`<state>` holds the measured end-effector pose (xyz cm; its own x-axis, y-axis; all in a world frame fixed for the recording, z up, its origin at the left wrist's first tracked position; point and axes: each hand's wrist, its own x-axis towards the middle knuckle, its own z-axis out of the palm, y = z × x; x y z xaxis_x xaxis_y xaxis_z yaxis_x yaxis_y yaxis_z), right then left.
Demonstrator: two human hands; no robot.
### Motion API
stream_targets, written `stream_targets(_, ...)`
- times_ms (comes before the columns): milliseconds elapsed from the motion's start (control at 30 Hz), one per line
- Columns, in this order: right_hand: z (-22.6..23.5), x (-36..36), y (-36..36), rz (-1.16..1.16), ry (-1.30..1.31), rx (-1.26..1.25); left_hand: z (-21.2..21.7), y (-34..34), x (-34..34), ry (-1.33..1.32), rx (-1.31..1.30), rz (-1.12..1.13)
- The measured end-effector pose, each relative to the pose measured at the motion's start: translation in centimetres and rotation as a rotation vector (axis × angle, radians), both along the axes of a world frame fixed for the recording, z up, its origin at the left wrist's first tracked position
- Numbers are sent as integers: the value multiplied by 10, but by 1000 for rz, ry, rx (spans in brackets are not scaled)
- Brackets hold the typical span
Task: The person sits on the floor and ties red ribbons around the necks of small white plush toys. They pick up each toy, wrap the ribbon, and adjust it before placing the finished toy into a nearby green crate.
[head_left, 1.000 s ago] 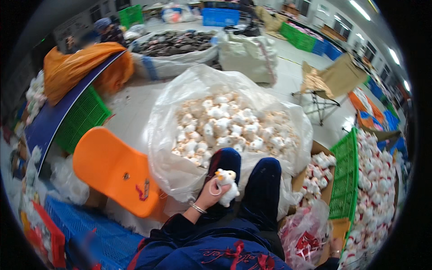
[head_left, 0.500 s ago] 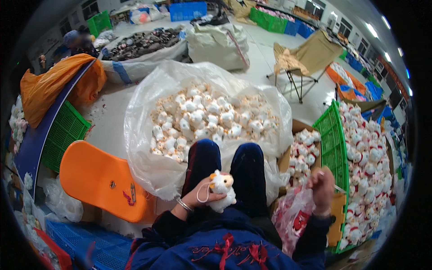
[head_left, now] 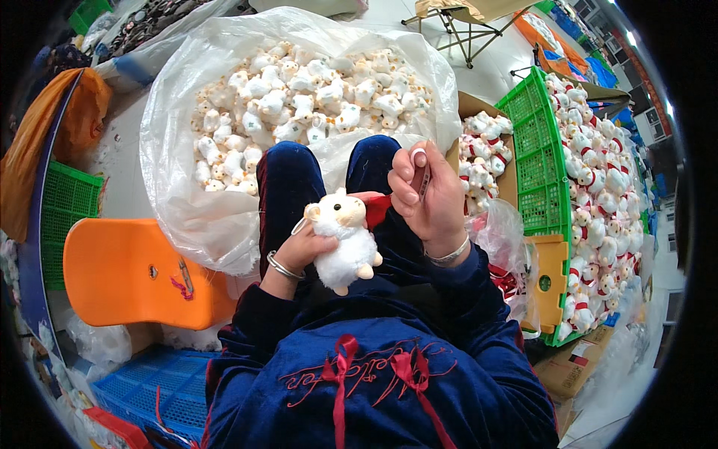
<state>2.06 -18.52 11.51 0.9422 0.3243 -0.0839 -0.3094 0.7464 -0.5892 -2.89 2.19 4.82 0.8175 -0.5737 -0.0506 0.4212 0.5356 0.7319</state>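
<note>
A seated person in a dark blue velvet outfit bends over their lap, and I see both bare hands above the knees. The left hand [head_left: 307, 248] is closed around a small white plush toy [head_left: 345, 254], thumb across its side; the toy is held upright in front of the lap, its cream face turned toward the person's right. A thin white loop [head_left: 301, 225] shows beside that hand. The right hand [head_left: 432, 196] is raised just beside the toy, its fingers curled in around a slim object [head_left: 424, 182] with white near the fingertips — too covered for me to name. Between toy and right hand lies a piece of red fabric [head_left: 378, 212]; I cannot tell which hand has hold of it

Beyond the knees, a big translucent plastic sack [head_left: 173, 120] spreads open, heaped with white-and-tan plush toys [head_left: 273, 101]. To the person's left stands an orange chair [head_left: 112, 266], with a blue crate [head_left: 161, 393] near it. To the right — past a cardboard box [head_left: 510, 176] of plush toys — a green crate [head_left: 535, 153] stands against a large pile of white toys with red bands [head_left: 602, 206]
</note>
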Motion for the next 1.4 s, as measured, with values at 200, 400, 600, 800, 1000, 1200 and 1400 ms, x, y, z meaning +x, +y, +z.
stream_targets(200,-31,16,-22,-22,-3,21,-48,-17,0,70,36,-44)
stream_targets(400,-58,31,-60,-509,119,-357,-41,-13,1,30,70,52)
stream_targets(600,-73,-10,-61,-305,-267,-817,-44,-16,1,16,76,153)
stream_targets(800,-67,-32,-11,79,-125,-821,-57,-17,-4,46,111,194)
stream_targets(1000,-80,-26,-16,-75,-142,-896,-47,-22,-6,5,266,293)
stream_targets(1200,-79,-1,-54,-107,-536,-1458,-23,-13,-13,-118,520,184)
stream_targets(1400,-72,-15,-39,595,-883,-1245,-14,-20,-19,-458,617,13)
